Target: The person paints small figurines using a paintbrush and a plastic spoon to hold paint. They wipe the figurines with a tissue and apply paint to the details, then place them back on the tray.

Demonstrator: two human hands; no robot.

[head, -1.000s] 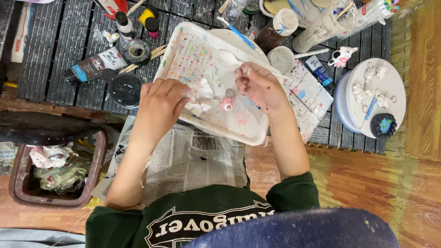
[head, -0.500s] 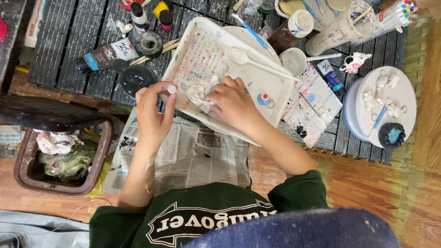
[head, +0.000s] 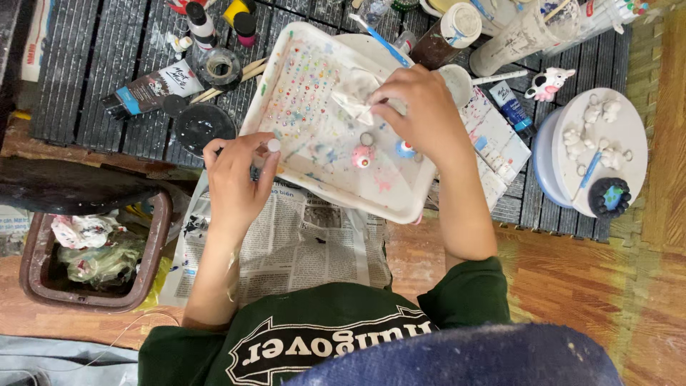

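Observation:
A white tray (head: 314,86) speckled with paint dots lies on the dark slatted mat. My left hand (head: 236,179) is at the tray's near left edge and pinches a small white round piece (head: 272,145) between thumb and fingertips. Over the tray's far side my right hand (head: 421,107) grips a crumpled white tissue (head: 355,93). Two small painted figures, a pink one (head: 362,156) and a blue one (head: 405,149), rest on the tray just below my right hand.
Paint tubes (head: 146,89), bottles (head: 201,21) and a dark lid (head: 204,127) lie left of the tray. A brown bin (head: 93,250) of waste stands at near left. Newspaper (head: 286,243) covers my lap. A round white plate (head: 600,150) with unpainted figures sits right.
My right hand has moved from the tray's middle to its far side and now holds the tissue. My left hand stays at the near left edge with the small white piece.

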